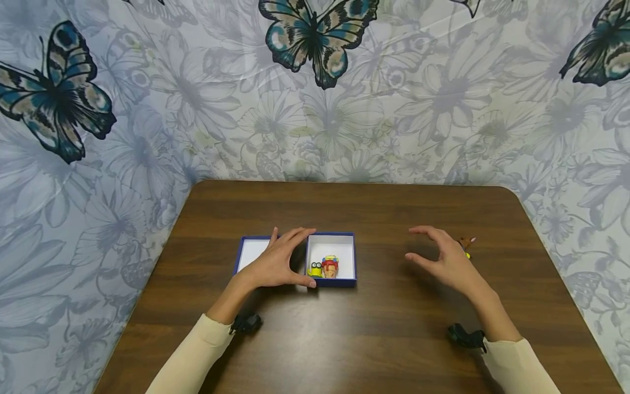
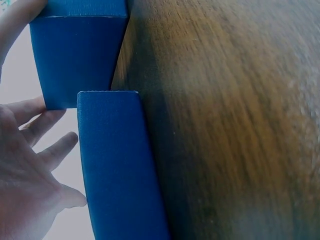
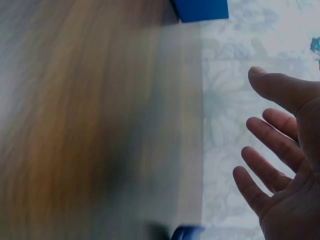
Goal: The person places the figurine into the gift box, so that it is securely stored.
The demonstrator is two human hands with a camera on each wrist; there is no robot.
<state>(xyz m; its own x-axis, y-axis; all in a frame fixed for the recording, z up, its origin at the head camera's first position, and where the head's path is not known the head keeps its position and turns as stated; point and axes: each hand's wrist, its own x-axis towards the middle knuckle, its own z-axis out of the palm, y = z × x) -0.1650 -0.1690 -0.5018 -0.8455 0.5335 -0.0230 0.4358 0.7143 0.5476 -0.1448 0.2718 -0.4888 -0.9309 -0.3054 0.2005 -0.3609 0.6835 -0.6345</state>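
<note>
My left hand [image 1: 275,264] spans the left end of a shallow blue box [image 1: 348,257] with a white inside, thumb on its front wall and fingertips on its back wall. In the box's front left part are a small green toy figure [image 1: 315,269] with big eyes and a red, yellow and tan toy figure [image 1: 330,266]. A second blue-rimmed white tray [image 1: 250,251] lies under my left forearm side, partly covered by the hand. Over the table to the right, my right hand [image 1: 450,262] holds nothing, fingers and thumb apart. Behind it shows a brown and yellow toy figure [image 1: 466,246], mostly hidden.
All of this stands on a brown wooden table [image 1: 384,334] with rounded far corners. Beyond its far edge is a flowered backdrop with butterflies [image 1: 315,38]. A blue object [image 3: 186,233], cut off by the frame, shows low in the right wrist view.
</note>
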